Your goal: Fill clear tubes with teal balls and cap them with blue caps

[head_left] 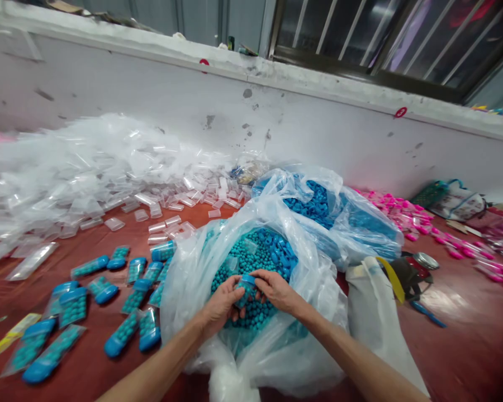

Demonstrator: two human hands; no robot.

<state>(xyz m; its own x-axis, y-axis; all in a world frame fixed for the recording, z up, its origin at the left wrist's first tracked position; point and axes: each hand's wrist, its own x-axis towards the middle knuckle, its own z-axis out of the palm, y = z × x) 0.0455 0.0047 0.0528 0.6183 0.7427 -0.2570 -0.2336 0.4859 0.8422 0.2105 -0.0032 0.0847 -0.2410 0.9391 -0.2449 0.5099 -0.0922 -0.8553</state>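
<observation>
My left hand (pixel 224 301) grips a small clear tube of teal beads with a blue cap (pixel 246 283), fingers wrapped round its body. At the capped end, my right hand (pixel 273 287) holds the same tube with thumb and fingers. Both hands are over an open clear plastic bag (pixel 318 290). Inside the bag lie loose teal beads (pixel 251 251) and, at its right side, several loose blue caps (pixel 283 257). Left of the bag, filled tubes with blue caps (pixel 73 306) are scattered on the red table.
Empty clear tubes (pixel 88 167) are heaped at the back left. Behind the bead bag stands another bag of blue caps (pixel 314 204). Pink pieces (pixel 402 215) lie at the right, near a white cloth (pixel 377 312) and a dark object with a metal lid (pixel 419 271). A wall (pixel 171 106) closes off the back.
</observation>
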